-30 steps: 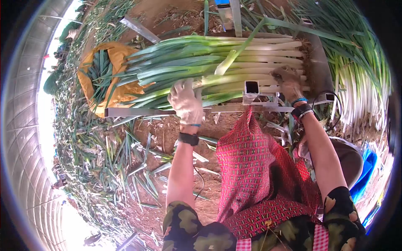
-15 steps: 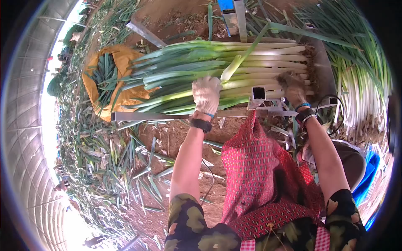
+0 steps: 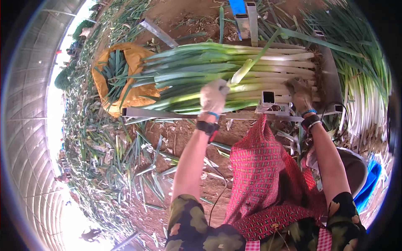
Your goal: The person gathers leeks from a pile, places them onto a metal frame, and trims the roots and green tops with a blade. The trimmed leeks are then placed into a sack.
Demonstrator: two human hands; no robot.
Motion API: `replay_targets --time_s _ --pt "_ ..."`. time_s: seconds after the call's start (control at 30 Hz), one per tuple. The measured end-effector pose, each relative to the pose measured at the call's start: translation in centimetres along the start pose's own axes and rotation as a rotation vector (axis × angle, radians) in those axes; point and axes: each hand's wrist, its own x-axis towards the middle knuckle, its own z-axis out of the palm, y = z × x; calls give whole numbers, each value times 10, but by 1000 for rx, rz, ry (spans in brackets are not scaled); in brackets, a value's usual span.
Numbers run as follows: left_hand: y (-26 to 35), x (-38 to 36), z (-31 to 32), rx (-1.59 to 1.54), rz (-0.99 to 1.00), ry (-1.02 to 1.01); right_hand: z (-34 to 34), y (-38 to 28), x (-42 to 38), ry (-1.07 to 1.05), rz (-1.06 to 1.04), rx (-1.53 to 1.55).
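A thick layer of large green onions [image 3: 201, 67] lies crosswise on a metal rack, green leaves left and white root ends right. My left hand [image 3: 213, 96], in a pale glove, is closed around a green onion at the near side of the layer. Over the white stalks, my right hand [image 3: 300, 92] wears a dirty glove, its fingers curled down on a green onion near the roots. Both sets of fingertips are partly hidden. A loose torn leaf [image 3: 242, 72] lies across the layer just beyond my left hand.
The rack's square metal post [image 3: 268, 97] stands between my hands. A yellow sack [image 3: 136, 62] surrounds the leaf ends. More green onions [image 3: 364, 92] lie at the right. Leaf scraps [image 3: 104, 167] litter the soil. A red patterned cloth [image 3: 255, 167] hangs in front of me.
The whole view has shifted slightly, so the scene sits further right. Both hands stay near the same places on the green onions; my left hand has turned a little.
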Motion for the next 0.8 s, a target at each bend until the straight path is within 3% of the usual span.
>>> replay_targets --time_s 0.03,0.07,0.13,0.27,0.4,0.5,0.6,0.63,0.73,0.8 --pt "12 3 -26 120 -114 -73 28 24 -13 54 -33 -16" --pt "-8 2 -31 304 31 103 31 30 -13 34 -40 -10" --pt "-10 -2 -61 548 -2 -15 16 27 -2 -87 -33 27" --pt "-52 -8 -57 583 108 -51 -29 -33 61 -417 100 256" --pt "-59 10 -56 520 111 -100 2 -72 111 -565 -292 247" --pt "-68 18 -60 450 132 -119 -4 -120 136 -520 -576 443" --pt "-79 32 -61 423 124 -251 15 -139 153 -592 -698 341" --pt "-81 38 -60 438 97 -312 31 -138 154 -503 -776 310" --pt "-85 42 -61 379 129 -305 47 -147 158 -463 -803 361" --pt "-87 43 -60 358 134 -309 51 -162 161 -551 -799 320"
